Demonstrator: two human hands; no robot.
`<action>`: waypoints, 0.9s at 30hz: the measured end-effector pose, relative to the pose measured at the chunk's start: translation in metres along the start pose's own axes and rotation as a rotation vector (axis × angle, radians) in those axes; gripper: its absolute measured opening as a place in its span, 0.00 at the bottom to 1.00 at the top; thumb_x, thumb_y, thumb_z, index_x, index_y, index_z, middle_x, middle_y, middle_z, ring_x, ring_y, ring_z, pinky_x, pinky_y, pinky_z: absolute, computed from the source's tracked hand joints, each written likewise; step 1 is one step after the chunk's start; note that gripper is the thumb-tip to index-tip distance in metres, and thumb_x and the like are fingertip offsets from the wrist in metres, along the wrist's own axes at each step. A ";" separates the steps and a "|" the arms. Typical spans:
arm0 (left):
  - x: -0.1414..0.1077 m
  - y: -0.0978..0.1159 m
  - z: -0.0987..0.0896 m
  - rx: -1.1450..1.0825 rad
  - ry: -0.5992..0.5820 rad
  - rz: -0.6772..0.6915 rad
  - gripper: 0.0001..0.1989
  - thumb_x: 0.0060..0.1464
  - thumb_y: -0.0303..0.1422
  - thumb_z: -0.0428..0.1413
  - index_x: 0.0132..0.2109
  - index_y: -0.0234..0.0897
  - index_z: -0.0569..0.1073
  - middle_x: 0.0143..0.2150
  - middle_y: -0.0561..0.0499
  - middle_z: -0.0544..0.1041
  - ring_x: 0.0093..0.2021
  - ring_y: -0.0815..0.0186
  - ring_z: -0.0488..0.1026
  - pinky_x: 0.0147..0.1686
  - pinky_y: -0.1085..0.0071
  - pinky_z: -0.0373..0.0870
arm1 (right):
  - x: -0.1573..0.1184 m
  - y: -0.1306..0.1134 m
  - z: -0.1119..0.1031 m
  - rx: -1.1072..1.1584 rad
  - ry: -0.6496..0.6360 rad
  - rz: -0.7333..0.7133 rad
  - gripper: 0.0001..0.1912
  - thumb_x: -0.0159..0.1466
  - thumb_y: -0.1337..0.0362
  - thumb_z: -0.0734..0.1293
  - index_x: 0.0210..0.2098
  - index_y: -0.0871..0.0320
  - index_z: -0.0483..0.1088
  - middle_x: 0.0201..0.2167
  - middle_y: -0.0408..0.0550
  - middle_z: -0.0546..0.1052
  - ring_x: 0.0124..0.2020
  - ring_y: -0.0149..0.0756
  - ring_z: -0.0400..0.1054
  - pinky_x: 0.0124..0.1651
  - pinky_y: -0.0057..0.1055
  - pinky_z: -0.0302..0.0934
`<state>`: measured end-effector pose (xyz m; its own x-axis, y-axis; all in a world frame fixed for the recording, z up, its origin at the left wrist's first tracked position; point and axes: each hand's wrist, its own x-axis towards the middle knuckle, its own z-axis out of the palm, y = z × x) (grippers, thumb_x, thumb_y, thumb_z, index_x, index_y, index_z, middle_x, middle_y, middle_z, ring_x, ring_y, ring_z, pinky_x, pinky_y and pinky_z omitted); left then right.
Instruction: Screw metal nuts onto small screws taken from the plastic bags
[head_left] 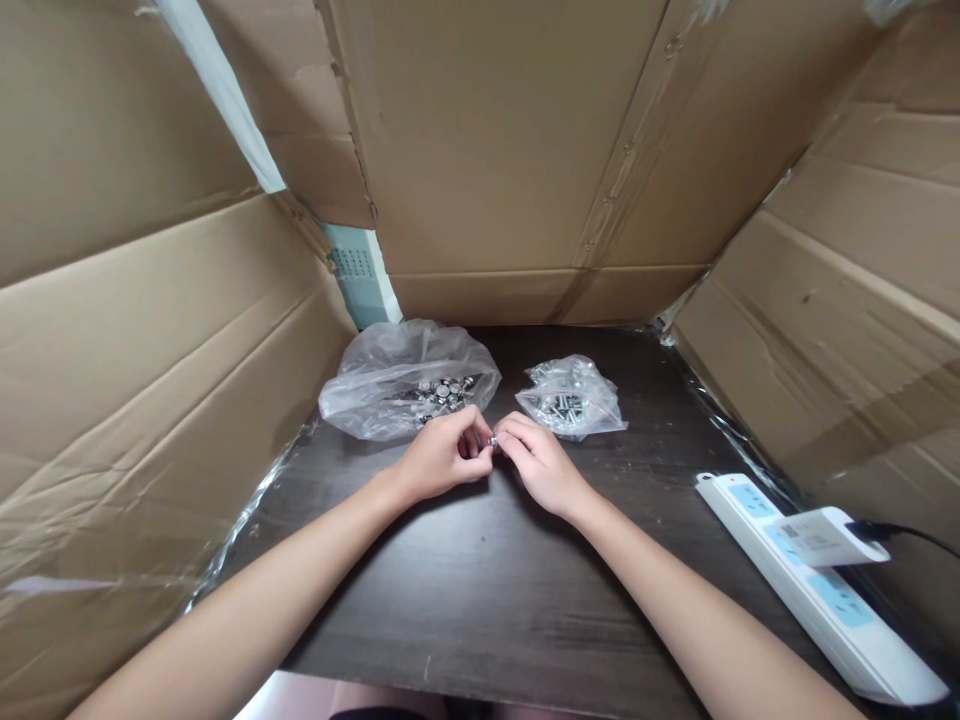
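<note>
Both hands meet above the middle of the dark table, fingertips almost touching. Between them is a small shiny metal piece [492, 440], too small to tell its exact kind. My left hand [450, 452] pinches it from the left with thumb and forefinger. From the other side, my right hand [541, 462] closes its fingers on it too. Just behind my left hand lies an open clear plastic bag [375, 385] with several round metal parts [446, 390] inside. Beyond my right hand sits a smaller zip bag [600, 408] holding metal screws [566, 407].
Cardboard walls [510, 140] enclose the dark table [450, 580] at the back and both sides. On the right lies a white power strip [825, 590] with a white plug-in adapter [829, 537] and black cable [915, 537]. A pale blue object [364, 275] shows through a gap at the back left.
</note>
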<state>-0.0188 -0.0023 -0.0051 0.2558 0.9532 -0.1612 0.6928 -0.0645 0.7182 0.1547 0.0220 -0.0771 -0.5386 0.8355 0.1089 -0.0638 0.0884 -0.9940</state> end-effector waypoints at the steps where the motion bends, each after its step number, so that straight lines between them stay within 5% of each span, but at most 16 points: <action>1: 0.000 0.000 0.000 0.000 -0.003 0.005 0.06 0.50 0.26 0.58 0.37 0.37 0.70 0.30 0.55 0.75 0.27 0.71 0.72 0.28 0.77 0.68 | 0.000 0.000 0.000 0.000 -0.001 0.000 0.15 0.71 0.64 0.58 0.27 0.56 0.65 0.32 0.47 0.69 0.36 0.37 0.65 0.42 0.35 0.59; 15: 0.001 0.002 -0.001 0.001 0.021 -0.010 0.05 0.51 0.26 0.58 0.37 0.36 0.71 0.29 0.55 0.74 0.27 0.71 0.72 0.28 0.77 0.68 | 0.000 0.001 0.000 0.003 0.031 -0.004 0.09 0.69 0.65 0.60 0.32 0.56 0.67 0.35 0.47 0.71 0.38 0.39 0.66 0.44 0.36 0.60; 27: -0.003 -0.002 -0.001 0.075 -0.024 0.040 0.05 0.53 0.27 0.57 0.39 0.36 0.71 0.30 0.55 0.74 0.28 0.71 0.72 0.29 0.77 0.67 | 0.000 0.001 -0.001 0.024 -0.018 -0.006 0.15 0.72 0.62 0.58 0.30 0.57 0.67 0.34 0.47 0.70 0.38 0.37 0.65 0.44 0.34 0.59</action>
<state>-0.0215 -0.0048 -0.0050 0.2996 0.9422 -0.1500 0.7302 -0.1252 0.6717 0.1550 0.0225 -0.0781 -0.5535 0.8248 0.1156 -0.0877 0.0803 -0.9929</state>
